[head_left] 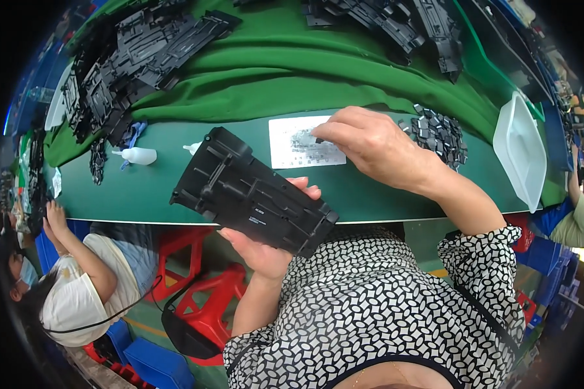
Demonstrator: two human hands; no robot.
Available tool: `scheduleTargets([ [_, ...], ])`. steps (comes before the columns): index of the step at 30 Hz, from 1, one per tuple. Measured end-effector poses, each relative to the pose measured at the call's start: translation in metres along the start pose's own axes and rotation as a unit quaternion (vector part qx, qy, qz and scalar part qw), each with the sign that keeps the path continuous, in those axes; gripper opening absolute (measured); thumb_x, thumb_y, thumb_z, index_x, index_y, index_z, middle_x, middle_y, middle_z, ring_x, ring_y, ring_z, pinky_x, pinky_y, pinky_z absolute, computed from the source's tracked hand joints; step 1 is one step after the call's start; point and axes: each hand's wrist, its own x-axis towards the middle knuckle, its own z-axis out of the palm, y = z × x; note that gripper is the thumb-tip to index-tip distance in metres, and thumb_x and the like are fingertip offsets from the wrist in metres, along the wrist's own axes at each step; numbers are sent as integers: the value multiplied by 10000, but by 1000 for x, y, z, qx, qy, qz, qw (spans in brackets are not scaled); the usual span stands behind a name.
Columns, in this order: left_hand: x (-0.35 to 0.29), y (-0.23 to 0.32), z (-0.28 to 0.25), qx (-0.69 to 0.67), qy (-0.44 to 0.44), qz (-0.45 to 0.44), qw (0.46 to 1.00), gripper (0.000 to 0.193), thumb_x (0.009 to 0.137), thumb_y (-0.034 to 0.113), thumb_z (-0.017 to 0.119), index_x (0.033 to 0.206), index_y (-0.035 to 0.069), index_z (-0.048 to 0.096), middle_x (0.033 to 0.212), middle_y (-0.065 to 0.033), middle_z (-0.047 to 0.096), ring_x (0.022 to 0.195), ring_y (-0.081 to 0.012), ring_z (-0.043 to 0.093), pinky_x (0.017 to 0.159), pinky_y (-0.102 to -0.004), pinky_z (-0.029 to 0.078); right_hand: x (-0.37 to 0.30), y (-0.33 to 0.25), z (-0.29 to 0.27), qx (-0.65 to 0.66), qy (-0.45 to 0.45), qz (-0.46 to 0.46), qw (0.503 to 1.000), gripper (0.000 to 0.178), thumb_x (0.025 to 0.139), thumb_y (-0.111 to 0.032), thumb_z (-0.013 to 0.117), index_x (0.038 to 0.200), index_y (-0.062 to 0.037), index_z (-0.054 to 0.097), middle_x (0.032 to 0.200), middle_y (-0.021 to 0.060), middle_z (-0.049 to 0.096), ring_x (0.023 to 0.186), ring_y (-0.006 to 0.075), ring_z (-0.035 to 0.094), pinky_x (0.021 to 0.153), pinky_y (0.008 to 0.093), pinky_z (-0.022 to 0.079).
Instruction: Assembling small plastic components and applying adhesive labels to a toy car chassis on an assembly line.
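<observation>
My left hand [261,254] grips a long black molded plastic housing [256,198] from beneath, tilted above the table's near edge. Its ribbed, recessed face is turned up, and my fingertips show along its far side. Over a white sheet [280,146] strewn with tiny grey bits, my right hand [386,149] pinches a small dark piece between thumb and forefinger. The piece is too small to make out its kind. To the right of that hand lies a heap of small black blocks [440,137].
Black plastic housings [152,48] are piled on a green cloth [259,71] at the far left, with more at the far right. A white squeeze bottle [139,155] lies left. At right sits a white tray [520,149]. Another person [84,279] sits left, near red stools [207,305].
</observation>
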Motion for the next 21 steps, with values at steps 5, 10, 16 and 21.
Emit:
scheduleTargets([
  [5, 1, 0, 0, 12, -9, -13, 1000, 880, 836, 725, 138, 1335, 20, 307, 1186, -252, 483, 1008, -336, 554, 931, -540, 398, 2, 3, 2, -17, -35, 5, 999, 176, 748, 24, 594, 921, -6, 576, 839, 113, 595, 763, 291, 589, 642, 373, 488],
  [10, 2, 2, 5, -41, 23, -32, 998, 1022, 746, 818, 225, 1253, -55, 383, 1171, -218, 524, 1019, -322, 568, 898, -439, 448, 6, 3, 5, -94, -25, -60, 993, 178, 717, -15, 592, 894, -11, 569, 833, 99, 559, 757, 267, 559, 647, 359, 467],
  [16, 0, 2, 3, -5, 52, -50, 997, 1014, 753, 811, 229, 1259, -55, 378, 1174, -220, 522, 1022, -319, 568, 898, -434, 449, 0, -6, -1, -119, -71, -86, 987, 210, 694, -48, 585, 901, -20, 561, 832, 93, 526, 768, 255, 522, 683, 347, 438],
  [21, 2, 4, 4, 15, 44, -52, 998, 1007, 757, 805, 238, 1260, -56, 376, 1173, -221, 522, 1024, -317, 567, 901, -433, 447, 5, -5, -4, -63, -52, -40, 996, 136, 747, -47, 593, 880, -24, 573, 826, 91, 538, 765, 263, 525, 677, 351, 429],
])
